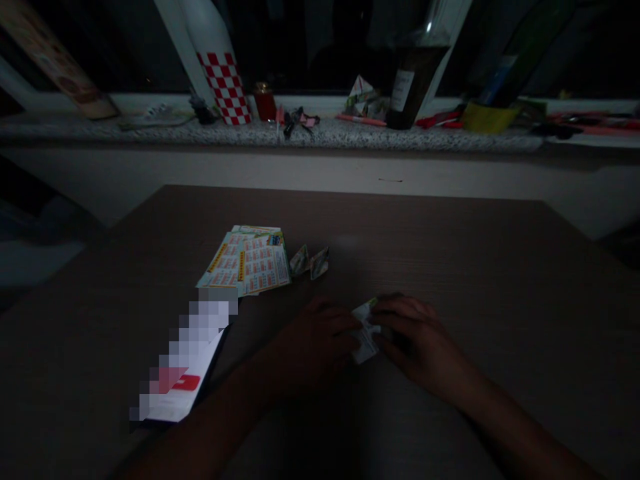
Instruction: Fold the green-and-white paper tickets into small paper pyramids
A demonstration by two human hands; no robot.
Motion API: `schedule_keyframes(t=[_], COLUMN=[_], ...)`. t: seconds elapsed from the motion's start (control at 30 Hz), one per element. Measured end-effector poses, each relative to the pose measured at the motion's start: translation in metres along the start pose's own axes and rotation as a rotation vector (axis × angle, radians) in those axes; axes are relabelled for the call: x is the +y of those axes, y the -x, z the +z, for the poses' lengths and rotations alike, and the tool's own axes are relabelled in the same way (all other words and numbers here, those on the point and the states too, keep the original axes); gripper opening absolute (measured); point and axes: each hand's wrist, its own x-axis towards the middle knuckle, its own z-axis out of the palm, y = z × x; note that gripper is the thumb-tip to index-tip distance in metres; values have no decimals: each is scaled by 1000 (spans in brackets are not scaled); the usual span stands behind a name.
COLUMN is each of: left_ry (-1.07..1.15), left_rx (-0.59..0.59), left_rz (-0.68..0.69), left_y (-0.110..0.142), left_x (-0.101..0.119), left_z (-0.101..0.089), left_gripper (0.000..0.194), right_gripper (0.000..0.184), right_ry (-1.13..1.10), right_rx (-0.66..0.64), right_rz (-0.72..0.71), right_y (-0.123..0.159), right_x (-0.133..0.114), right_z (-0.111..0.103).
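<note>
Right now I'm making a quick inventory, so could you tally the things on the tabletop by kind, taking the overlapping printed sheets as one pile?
Paper between the left hand and right hand: 1
Small folded paper pieces: 2
Pile of printed sheets: 1
Lit-screen device: 1
Total: 5

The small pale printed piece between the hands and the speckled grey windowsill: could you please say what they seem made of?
Small pale printed piece: probably matte paper, being thin and faintly printed. Speckled grey windowsill: perhaps granite or stone composite, given its mottled grains; finish unclear.
</note>
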Motion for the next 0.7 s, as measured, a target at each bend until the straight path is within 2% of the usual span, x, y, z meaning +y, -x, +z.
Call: schedule_keyframes(t=[0.17,0.4,0.57,0.7], left_ry=[19,123,257,192], left_rx=[25,42,93,126], left_rz=[-18,-134,-126,-231], left_y=[1,-3,-5,-7], left_x=[0,-1,-7,-8], left_z=[2,3,7,16], left_gripper=[16,16,11,14], right_gripper=[29,29,30,31], right_ry=[4,3,6,8], right_rx=[-41,-63,-76,-74], right_rz=[-20,-16,-14,-16], right_y=[0,0,1,1], right_x=[-1,-2,0,0], right_z=[-3,-6,-6,-6])
